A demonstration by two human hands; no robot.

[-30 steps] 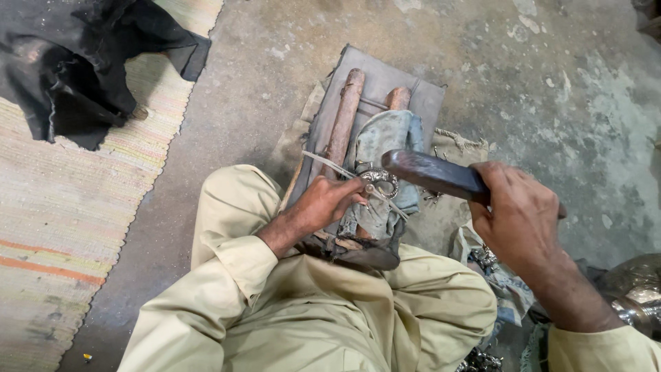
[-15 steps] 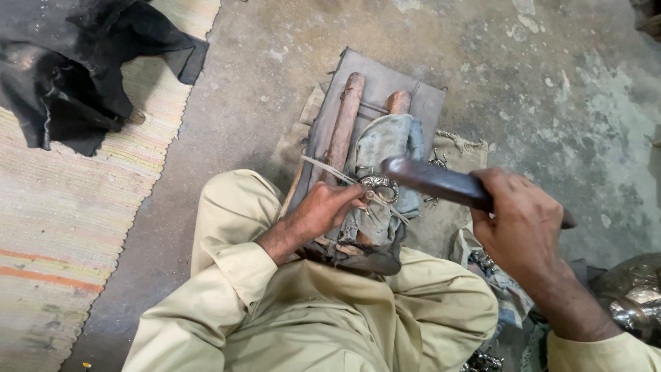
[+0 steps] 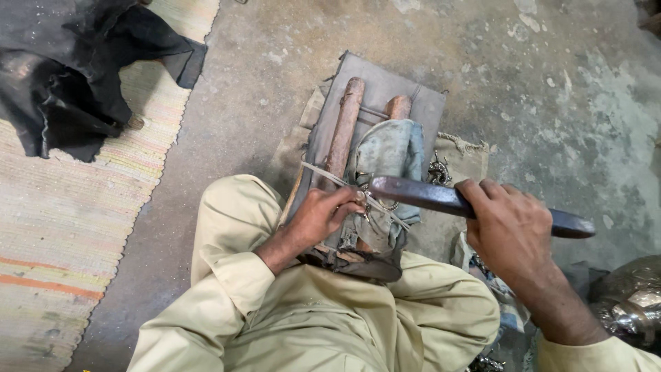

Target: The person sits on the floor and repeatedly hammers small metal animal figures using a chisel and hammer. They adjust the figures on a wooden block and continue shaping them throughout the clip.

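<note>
Your left hand (image 3: 318, 219) pinches a small metal piece (image 3: 363, 200) directly under the heavy bar (image 3: 441, 198) gripped by your right hand (image 3: 513, 231); a misaimed blow would crush those fingers.

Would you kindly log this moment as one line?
left hand: pinches small metal piece on cloth-covered block | right hand: grips dark bar over it | seated on concrete floor

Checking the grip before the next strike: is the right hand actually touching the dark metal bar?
Touching. The head view shows the right hand with its fingers wrapped over the dark metal bar, no gap between them.
</note>
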